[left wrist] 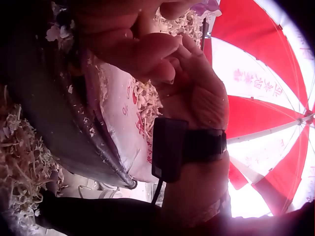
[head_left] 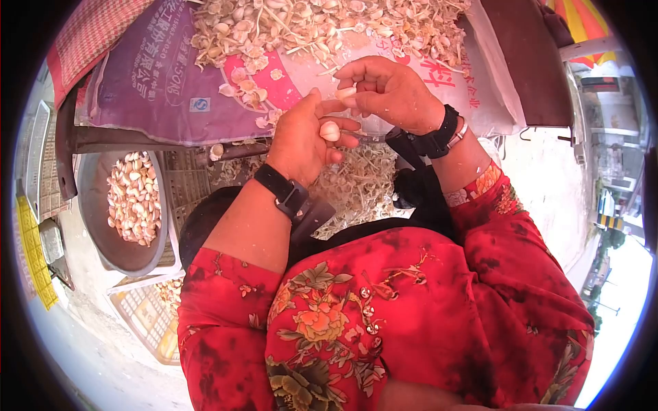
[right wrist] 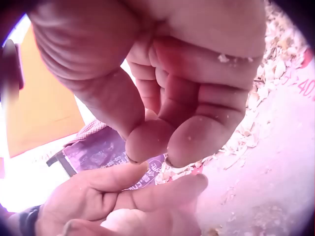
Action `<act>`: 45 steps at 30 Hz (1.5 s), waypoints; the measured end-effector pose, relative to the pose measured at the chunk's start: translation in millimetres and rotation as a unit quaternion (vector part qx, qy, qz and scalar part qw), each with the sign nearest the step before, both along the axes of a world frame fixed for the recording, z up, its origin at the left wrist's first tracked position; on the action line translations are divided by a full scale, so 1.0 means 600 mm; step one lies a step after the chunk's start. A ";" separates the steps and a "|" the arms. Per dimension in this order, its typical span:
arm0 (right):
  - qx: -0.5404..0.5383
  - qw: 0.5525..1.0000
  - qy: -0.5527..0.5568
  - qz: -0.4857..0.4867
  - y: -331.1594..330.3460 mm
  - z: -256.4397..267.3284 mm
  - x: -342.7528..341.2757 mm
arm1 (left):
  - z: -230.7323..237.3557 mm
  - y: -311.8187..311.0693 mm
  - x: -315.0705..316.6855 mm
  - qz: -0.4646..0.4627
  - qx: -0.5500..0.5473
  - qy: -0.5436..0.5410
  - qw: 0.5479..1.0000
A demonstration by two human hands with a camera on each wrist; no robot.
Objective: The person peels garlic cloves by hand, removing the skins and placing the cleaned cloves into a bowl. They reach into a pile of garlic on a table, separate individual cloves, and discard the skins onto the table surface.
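Note:
My left hand is palm up above the near edge of the table, its fingers loosely curled round a pale garlic clove. The same clove shows pale in the left hand in the right wrist view, partly hidden by the fingers. Just beyond, my right hand pinches another garlic clove between thumb and fingertips, right at the left hand's thumb and index finger. In the right wrist view, the right hand's fingertips mostly cover what they pinch.
A heap of garlic cloves and skins lies on a printed sack over the table. At the lower left, a grey basin of cloves stands near plastic crates. Loose skins lie below the table edge. A red-and-white umbrella spreads overhead.

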State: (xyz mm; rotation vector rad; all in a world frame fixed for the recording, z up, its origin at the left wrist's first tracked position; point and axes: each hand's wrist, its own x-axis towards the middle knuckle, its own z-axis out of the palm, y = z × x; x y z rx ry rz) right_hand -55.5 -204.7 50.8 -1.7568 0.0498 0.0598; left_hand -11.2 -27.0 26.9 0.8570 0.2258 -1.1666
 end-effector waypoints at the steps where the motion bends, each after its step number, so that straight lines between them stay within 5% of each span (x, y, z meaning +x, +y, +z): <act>1: -0.009 1.000 -0.002 0.007 -0.001 0.003 0.000 | 0.003 0.001 0.000 0.004 -0.022 0.013 1.000; 4: -0.045 0.999 0.031 -0.002 -0.010 0.029 0.020 | -0.011 0.004 0.009 0.006 -0.052 0.024 0.998; 7: -0.246 0.967 -0.024 -0.065 -0.059 -0.020 0.085 | -0.032 0.009 0.015 -0.018 -0.102 0.033 0.994; 10: -0.437 0.893 -0.104 -0.023 -0.094 -0.069 0.146 | -0.017 0.007 0.015 -0.022 -0.102 0.022 0.994; 17: -0.519 0.852 -0.066 0.026 -0.074 -0.078 0.164 | -0.009 0.008 0.015 0.012 -0.079 -0.003 0.997; 20: -0.460 0.888 -0.014 0.004 -0.076 -0.077 0.153 | -0.022 0.007 0.017 0.002 -0.078 -0.012 0.997; 26: -0.495 0.866 -0.073 0.011 -0.082 -0.100 0.143 | -0.022 0.006 0.014 -0.005 -0.061 -0.027 0.998; 29: -0.415 0.909 -0.020 0.006 -0.075 -0.074 0.125 | -0.014 -0.003 0.010 0.021 -0.004 -0.053 0.998; 33: -0.162 0.986 0.033 0.014 -0.055 -0.049 0.075 | 0.003 -0.007 0.009 0.017 0.011 -0.032 0.999; 35: -0.054 0.991 0.105 0.056 -0.035 -0.010 0.048 | 0.003 -0.007 0.011 -0.002 0.000 -0.044 0.999; 45: 0.068 0.975 0.154 0.145 -0.034 0.031 0.002 | -0.007 0.003 0.006 -0.088 -0.081 -0.114 0.986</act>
